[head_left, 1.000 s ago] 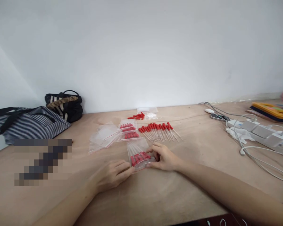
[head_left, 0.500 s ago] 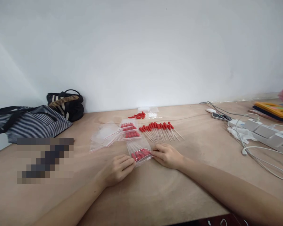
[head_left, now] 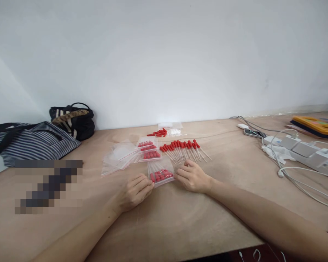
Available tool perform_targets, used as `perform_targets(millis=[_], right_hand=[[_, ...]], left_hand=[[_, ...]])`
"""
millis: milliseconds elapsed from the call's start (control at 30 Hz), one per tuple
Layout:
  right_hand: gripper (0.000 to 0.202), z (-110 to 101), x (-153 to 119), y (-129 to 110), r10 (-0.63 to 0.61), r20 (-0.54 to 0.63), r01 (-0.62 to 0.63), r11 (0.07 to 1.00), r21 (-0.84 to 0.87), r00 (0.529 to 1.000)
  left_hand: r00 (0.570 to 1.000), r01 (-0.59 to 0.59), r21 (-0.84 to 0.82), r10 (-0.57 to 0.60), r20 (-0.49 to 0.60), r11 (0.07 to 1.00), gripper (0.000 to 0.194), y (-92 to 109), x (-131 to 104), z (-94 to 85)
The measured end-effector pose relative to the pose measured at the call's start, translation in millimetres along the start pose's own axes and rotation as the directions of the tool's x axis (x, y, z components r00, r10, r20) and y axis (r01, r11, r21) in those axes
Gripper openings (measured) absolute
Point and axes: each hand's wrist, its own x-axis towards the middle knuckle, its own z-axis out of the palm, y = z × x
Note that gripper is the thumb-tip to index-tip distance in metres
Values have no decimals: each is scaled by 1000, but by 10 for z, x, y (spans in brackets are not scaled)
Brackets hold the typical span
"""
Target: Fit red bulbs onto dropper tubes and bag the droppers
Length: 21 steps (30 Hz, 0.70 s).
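Observation:
A clear zip-lock bag (head_left: 160,174) holding several droppers with red rubber bulbs lies in front of me, bulbs towards me. My left hand (head_left: 139,190) pinches its near left corner between thumb and fingers. At the right edge, my right hand (head_left: 192,177) has its fingers closed on the bag's side. Just behind, filled bags (head_left: 152,155) with red bulbs showing lie overlapped on a fan of flat bags (head_left: 117,156). Loose droppers (head_left: 183,147) with red bulbs and thin clear stems lie in a row beyond my right hand.
Loose red bulbs (head_left: 159,133) and thin clear tubes (head_left: 172,131) lie near the wall. A striped bag (head_left: 41,143) and a black bag (head_left: 75,122) stand at the left. White cables and a power strip (head_left: 307,156) spread over the right side, beside a phone (head_left: 254,133).
The bag between my hands now lies flatter, with its near edge straighter. My right hand's fingers have shifted slightly and bent more. The view has moved a little.

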Motion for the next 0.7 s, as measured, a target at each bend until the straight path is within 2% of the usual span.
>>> perform_targets(millis=[233, 467, 567, 700], right_hand=[[20, -4, -78, 32, 72, -72, -69, 997, 42, 995], [23, -17, -37, 58, 6, -60, -5, 1000, 15, 998], [24, -26, -17, 46, -32, -65, 31, 999, -16, 997], [25, -27, -19, 47, -48, -52, 45, 998, -47, 997]], left_hand=[[998, 58, -11, -58, -31, 998, 13, 1, -11, -16], [995, 91, -74, -94, -37, 993, 11, -26, 28, 18], [998, 50, -80, -52, -20, 996, 14, -40, 59, 55], [999, 3, -98, -8, -53, 995, 10, -46, 91, 108]])
